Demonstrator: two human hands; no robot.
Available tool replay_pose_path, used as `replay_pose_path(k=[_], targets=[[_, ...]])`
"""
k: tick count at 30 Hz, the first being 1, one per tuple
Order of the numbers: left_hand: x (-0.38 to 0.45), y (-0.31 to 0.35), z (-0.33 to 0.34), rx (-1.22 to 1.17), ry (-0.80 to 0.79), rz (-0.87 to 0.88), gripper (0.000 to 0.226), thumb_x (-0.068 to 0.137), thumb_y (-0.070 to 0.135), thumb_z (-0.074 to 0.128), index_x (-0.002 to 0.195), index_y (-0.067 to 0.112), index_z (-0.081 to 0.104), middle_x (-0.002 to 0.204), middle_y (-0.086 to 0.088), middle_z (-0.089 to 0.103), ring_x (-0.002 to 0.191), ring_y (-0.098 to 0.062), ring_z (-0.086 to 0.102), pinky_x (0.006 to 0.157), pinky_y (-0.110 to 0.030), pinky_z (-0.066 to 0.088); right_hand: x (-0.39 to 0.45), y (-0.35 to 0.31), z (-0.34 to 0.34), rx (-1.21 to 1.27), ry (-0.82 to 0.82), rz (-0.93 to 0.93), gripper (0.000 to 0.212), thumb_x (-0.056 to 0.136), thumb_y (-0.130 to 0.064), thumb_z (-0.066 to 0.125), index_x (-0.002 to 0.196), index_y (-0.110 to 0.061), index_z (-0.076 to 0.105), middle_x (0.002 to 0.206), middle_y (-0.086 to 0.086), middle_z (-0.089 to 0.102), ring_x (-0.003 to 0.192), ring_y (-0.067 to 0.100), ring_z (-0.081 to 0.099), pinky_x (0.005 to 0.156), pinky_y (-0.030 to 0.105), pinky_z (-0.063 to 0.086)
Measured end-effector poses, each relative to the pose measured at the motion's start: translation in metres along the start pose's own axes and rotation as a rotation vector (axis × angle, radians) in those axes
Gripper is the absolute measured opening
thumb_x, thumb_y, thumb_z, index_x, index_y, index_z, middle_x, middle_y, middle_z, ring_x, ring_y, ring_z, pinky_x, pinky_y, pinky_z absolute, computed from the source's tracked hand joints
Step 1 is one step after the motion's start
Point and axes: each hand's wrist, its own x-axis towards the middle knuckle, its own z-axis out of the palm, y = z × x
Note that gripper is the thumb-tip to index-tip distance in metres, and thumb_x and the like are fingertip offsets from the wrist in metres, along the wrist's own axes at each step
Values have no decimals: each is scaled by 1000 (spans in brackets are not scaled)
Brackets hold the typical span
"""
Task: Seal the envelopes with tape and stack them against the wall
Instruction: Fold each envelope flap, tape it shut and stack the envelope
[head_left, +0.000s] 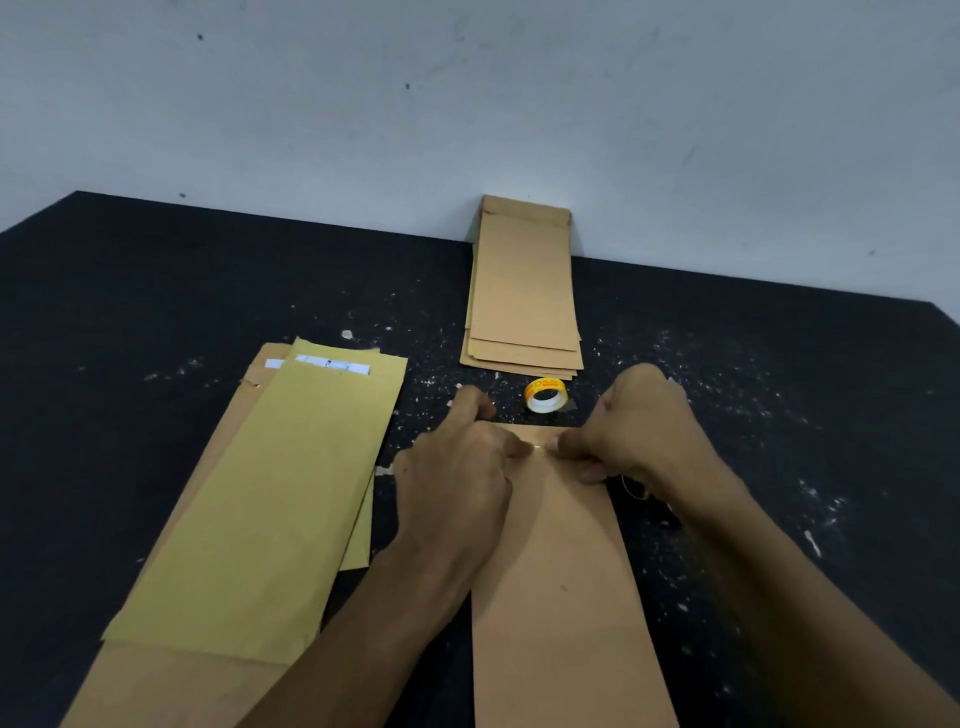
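Black tabletop (156, 291), matte, w/ white flecks and scuffs, meets pale wall at far edge. Stack of brown envelopes (524, 291) lies at centre-back, far end up against wall. Tape roll (545, 395), yellow and white, sits just in front of that stack. Pile of yellow-brown envelopes (260, 493) at left, fanned, white paper showing at top end. Single brown envelope (561, 597) flat at front centre. Thin rubber band (635, 488) just right of it.
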Motion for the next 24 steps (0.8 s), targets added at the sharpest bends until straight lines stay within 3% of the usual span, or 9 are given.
replay_pose_path(k=[2, 6, 12, 18, 21, 24], targets=[[0, 0, 0, 7, 6, 16, 46, 96, 10, 47, 124, 43, 65, 135, 12, 42, 108, -17, 57, 74, -31, 32, -1, -1, -3, 34, -1, 13, 37, 69, -9, 91, 65, -6, 54, 53, 12, 67, 41, 17, 65, 38, 19, 45], [0, -2, 1, -16, 38, 47, 41, 96, 10, 50, 121, 37, 69, 130, 9, 45, 106, -18, 57, 75, -33, 39, -2, 0, -4, 59, -20, 22, 38, 71, -3, 88, 66, -10, 51, 57, 13, 68, 48, 19, 69, 47, 25, 54], [3, -14, 1, -91, 195, 30, 25, 83, -3, 64, 97, 11, 80, 112, -9, 63, 89, -28, 64, 72, -32, 49, 4, 5, -6, 107, -12, 39, 39, 77, 10, 77, 65, -13, 49, 72, 19, 71, 58, 25, 74, 67, 37, 64], [7, -24, 2, -136, 225, 46, 23, 75, -8, 60, 86, 3, 78, 97, -11, 67, 81, -28, 65, 72, -42, 56, 5, 6, -5, 166, -4, 47, 37, 78, 11, 75, 62, -12, 50, 76, 21, 71, 63, 27, 74, 68, 36, 62], [9, -22, -4, -191, 224, 85, 24, 85, 2, 61, 104, 7, 73, 104, -6, 64, 90, -22, 63, 78, -37, 55, 4, 8, -4, 197, 2, 27, 39, 77, 12, 76, 60, -11, 49, 65, 17, 68, 62, 28, 74, 65, 35, 61], [17, -19, -11, 39, -31, 71, 36, 93, 34, 63, 127, 21, 62, 124, 3, 45, 107, -17, 56, 84, -32, 48, 3, 14, -3, 213, 15, -20, 40, 77, 13, 74, 58, -12, 49, 59, 17, 68, 62, 30, 74, 72, 44, 63]])
